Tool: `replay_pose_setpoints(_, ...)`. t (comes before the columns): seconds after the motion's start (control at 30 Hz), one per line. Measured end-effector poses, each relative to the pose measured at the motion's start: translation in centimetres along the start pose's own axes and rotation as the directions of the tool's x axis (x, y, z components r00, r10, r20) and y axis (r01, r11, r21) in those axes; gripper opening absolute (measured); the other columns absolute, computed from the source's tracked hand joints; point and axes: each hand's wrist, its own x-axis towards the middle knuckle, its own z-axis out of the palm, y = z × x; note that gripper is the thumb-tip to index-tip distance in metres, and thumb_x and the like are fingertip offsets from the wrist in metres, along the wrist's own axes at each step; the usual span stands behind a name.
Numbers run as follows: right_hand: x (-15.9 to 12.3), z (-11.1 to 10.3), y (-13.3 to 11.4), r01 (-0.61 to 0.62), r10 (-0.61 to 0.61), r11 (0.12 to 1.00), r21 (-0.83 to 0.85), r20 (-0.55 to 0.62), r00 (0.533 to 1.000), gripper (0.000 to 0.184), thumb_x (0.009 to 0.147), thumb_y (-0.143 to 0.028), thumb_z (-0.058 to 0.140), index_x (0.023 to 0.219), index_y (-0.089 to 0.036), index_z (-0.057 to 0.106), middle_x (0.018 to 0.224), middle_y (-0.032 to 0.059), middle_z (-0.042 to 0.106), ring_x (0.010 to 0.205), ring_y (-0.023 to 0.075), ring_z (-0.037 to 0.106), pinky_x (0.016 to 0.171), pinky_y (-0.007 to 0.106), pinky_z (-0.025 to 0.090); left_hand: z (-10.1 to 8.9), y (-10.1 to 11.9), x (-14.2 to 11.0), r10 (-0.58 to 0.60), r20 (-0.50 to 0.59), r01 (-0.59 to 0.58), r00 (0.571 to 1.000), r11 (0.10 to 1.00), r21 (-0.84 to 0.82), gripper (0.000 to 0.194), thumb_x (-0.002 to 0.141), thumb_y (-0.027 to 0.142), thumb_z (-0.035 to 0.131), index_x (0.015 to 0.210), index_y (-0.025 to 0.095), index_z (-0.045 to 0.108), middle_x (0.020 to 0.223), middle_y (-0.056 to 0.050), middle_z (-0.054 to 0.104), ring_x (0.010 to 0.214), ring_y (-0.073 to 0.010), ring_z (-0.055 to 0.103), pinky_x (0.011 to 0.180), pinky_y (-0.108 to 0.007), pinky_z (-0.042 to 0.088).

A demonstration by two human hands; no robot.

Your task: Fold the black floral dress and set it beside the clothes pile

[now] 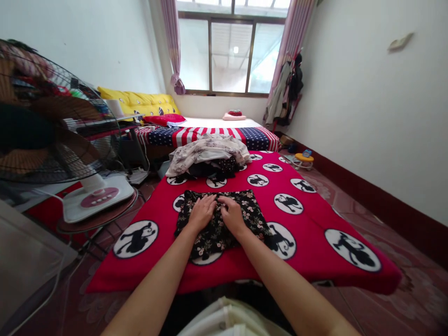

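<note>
A black floral garment point(245, 205) lies spread flat on a red blanket point(308, 210) printed with black-and-white monkey circles. My left hand point(202, 211) rests palm down on the garment's middle, fingers stretched forward. My right hand point(231, 213) lies beside it, also flat on the fabric, fingertips nearly touching the left hand's. Neither hand grips anything.
A pile of unfolded clothes point(208, 156) sits at the blanket's far end. Behind it is a bed with a stars-and-stripes cover point(210, 135). A standing fan point(52, 126) is on a stand at the left. A white wall runs along the right.
</note>
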Motion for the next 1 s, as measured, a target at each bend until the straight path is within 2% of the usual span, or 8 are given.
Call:
replay_pose_setpoints(0.07,0.9,-1.2,1.8,-0.058,0.059,0.994,-0.096,0.009,0.998,0.048,0.089,-0.016,0.034,0.132,-0.019,0.055,0.134,0.0073,0.058,0.127,0.0177,0.048,0.109,0.036,0.034,0.2,0.2,-0.1,-0.001,-0.011,0.002,1.000,1.000,0.023,0.045,0.097,0.036,0.036,0.138,0.022,0.048,0.147,-0.006,0.045,0.140,-0.0241,0.033,0.116,-0.048,0.021)
replay_pose_setpoints(0.23,1.9,-3.3,6.5,-0.123,0.244,0.899,-0.420,0.247,0.938,0.061,0.095,-0.050,0.034,0.147,-0.018,0.035,0.154,0.0096,0.030,0.144,0.0258,0.020,0.115,0.049,0.014,0.6,0.6,-0.4,-0.076,-0.089,0.088,0.993,0.986,0.139,0.051,0.095,0.045,0.040,0.135,0.016,0.052,0.148,-0.012,0.042,0.139,-0.0289,0.032,0.116,-0.047,0.021)
replay_pose_setpoints(0.4,1.6,-3.5,7.7,-0.129,0.283,0.873,-0.470,0.272,0.920,0.065,0.095,-0.057,0.026,0.149,-0.023,0.029,0.157,0.0074,0.024,0.145,0.0237,0.016,0.115,0.049,0.013,0.4,0.7,-0.5,-0.101,-0.090,0.117,0.991,0.973,0.199,0.052,0.094,0.050,0.037,0.136,0.023,0.051,0.148,-0.009,0.043,0.139,-0.0288,0.033,0.115,-0.047,0.022)
replay_pose_setpoints(0.53,1.0,-3.9,7.7,-0.151,0.252,0.899,-0.412,0.202,0.946,0.058,0.095,-0.053,0.032,0.144,-0.023,0.040,0.155,0.0068,0.030,0.143,0.0235,0.022,0.113,0.045,0.019,0.3,0.5,-0.6,-0.084,-0.074,0.097,0.994,0.975,0.200,0.054,0.094,0.051,0.036,0.136,0.022,0.050,0.149,-0.010,0.041,0.139,-0.0281,0.032,0.115,-0.047,0.021)
replay_pose_setpoints(0.63,0.3,-4.2,7.8,-0.238,0.267,0.898,-0.371,0.028,0.963,0.053,0.094,-0.043,0.040,0.138,-0.014,0.047,0.147,0.0140,0.042,0.135,0.0243,0.037,0.108,0.038,0.029,0.5,0.4,-0.7,-0.076,-0.086,0.091,0.993,0.977,0.191,0.053,0.094,0.051,0.037,0.136,0.021,0.051,0.149,-0.010,0.042,0.139,-0.0281,0.033,0.115,-0.047,0.021)
replay_pose_setpoints(0.73,-0.4,-4.3,7.6,-0.427,0.376,0.822,-0.377,-0.204,0.904,0.059,0.090,-0.045,0.045,0.134,-0.006,0.047,0.128,0.0226,0.056,0.121,0.0318,0.049,0.098,0.042,0.039,0.6,0.4,-0.7,-0.080,-0.110,0.099,0.991,0.979,0.179,0.051,0.093,0.052,0.039,0.134,0.024,0.053,0.147,-0.009,0.044,0.139,-0.0279,0.033,0.115,-0.047,0.021)
replay_pose_setpoints(0.8,-0.8,-4.4,7.3,-0.505,0.416,0.770,-0.389,-0.294,0.861,0.063,0.088,-0.052,0.047,0.130,-0.004,0.050,0.119,0.0256,0.058,0.114,0.0360,0.052,0.091,0.045,0.042,0.7,0.4,-0.6,-0.081,-0.119,0.101,0.990,0.979,0.175,0.051,0.093,0.051,0.039,0.133,0.024,0.054,0.147,-0.009,0.045,0.139,-0.0280,0.034,0.115,-0.047,0.021)
replay_pose_setpoints(1.0,-1.0,-4.9,6.2,-0.533,0.480,0.725,-0.437,-0.235,0.845,0.057,0.088,-0.060,0.043,0.108,-0.011,0.065,0.100,0.0212,0.067,0.095,0.0336,0.064,0.078,0.042,0.048,0.6,0.6,-0.7,-0.069,-0.125,0.090,0.990,0.980,0.176,0.051,0.093,0.050,0.039,0.132,0.020,0.055,0.146,-0.011,0.045,0.138,-0.0289,0.035,0.114,-0.048,0.023)
